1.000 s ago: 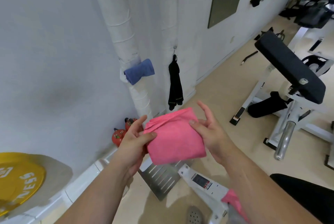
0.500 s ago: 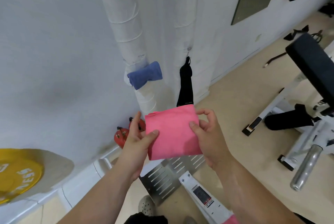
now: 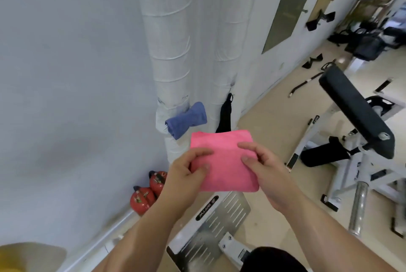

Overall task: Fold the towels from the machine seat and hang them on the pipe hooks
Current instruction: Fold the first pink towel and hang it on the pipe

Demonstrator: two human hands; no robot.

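Standing here by the gym wall, and the person has a folded square of bright pink terry towel [image 3: 224, 162] held up at chest height between both hands. The left hand [image 3: 184, 175] pinches the towel's left edge, thumb on the front and fingers [image 3: 201, 153] curled over the top of it. The right hand [image 3: 265, 170] does the same on the right edge, fingers [image 3: 248, 146] pressed on the face of the cloth. So both sets of fingers are closed on the pink towel, not spread.

Just behind and above it, a rolled blue towel [image 3: 186, 119] is sticking out from the white wrapped pipe [image 3: 169, 52], and a black strap-like cloth [image 3: 225, 115] hangs down from a hook on the second white wrapped pipe [image 3: 226, 30] beside it. The pink towel sits in front of the lower end of that black one.

Down on the floor by the wall are two red kettlebells [image 3: 145, 197]. Off to the right is a white-framed machine with a black padded seat [image 3: 356, 107].
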